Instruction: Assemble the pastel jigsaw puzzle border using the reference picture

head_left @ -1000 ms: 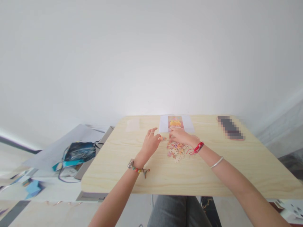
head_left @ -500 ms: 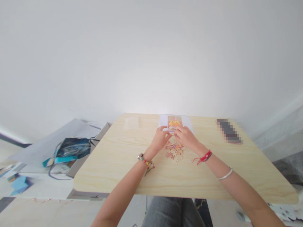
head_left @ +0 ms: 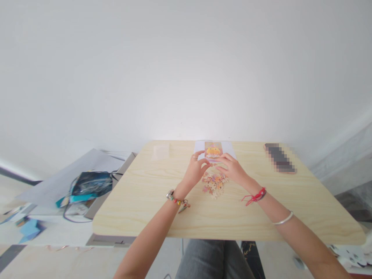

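A loose pile of jigsaw puzzle pieces (head_left: 215, 186), orange, pink and bare wood-coloured, lies on the table in front of me. Just beyond it, at the edge of the picture sheet, my left hand (head_left: 197, 168) has its fingers bent, thumb and fingers pinched at a small orange-pink puzzle piece (head_left: 213, 165). My right hand (head_left: 234, 170) hovers on the other side of that piece, thumb and forefinger apart, with nothing visible between them. Behind both hands lies a white sheet with a printed picture (head_left: 213, 150) of a yellow figure; the fingers cover part of its lower edge.
The pale wooden table (head_left: 139, 197) stands against a white wall. At the right lies a dark phone-like slab (head_left: 279, 158), blurred out. A translucent square (head_left: 161, 152) lies at the back left. Beyond the left edge are a box with a dark bag (head_left: 91, 183) and a cable.
My right hand has drawn back to the right, its thumb and forefinger spreading apart. The left hand stays near the same place, and the small piece between the hands now shows.
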The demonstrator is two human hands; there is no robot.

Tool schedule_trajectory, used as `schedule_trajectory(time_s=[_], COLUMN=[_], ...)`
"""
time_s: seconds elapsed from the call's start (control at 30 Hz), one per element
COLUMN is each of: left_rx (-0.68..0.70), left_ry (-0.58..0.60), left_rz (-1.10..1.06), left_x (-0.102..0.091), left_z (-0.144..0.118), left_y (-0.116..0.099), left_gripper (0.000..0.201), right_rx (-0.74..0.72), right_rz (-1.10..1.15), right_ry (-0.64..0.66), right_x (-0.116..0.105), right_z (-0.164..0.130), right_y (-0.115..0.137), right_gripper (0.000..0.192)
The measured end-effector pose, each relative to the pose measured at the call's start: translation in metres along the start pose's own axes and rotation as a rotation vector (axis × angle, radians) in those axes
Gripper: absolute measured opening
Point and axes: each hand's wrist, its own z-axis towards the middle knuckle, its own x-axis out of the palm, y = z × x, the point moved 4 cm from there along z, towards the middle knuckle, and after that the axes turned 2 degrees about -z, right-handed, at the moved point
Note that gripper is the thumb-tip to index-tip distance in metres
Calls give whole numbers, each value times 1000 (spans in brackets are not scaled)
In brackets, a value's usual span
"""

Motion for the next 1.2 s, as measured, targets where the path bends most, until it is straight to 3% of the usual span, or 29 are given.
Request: schedule_trajectory(time_s=[0.47, 0.73, 0.93, 1.07, 1.2], left_rx=[111, 8, -133, -124, -99], left_ry=[-73, -36, 26, 53, 0], left_rz=[78, 228, 288, 279, 261], left_x=[-7, -26, -22, -18, -23], left_z=[-10, -20, -32, -35, -33], left_y=[0, 36, 63, 68, 63], left_gripper=[8, 7, 8, 8, 6], right_rx=[-28, -27, 6, 19, 65], right_rz=[18, -43, -110, -83, -27], right_ry=[-1, 252, 379, 316, 251], right_x=[5, 48, 76, 65, 41], right_z=[2, 38, 46, 34, 12], right_y=[1, 16, 23, 23, 16], right_gripper=[11, 10, 13, 16, 11])
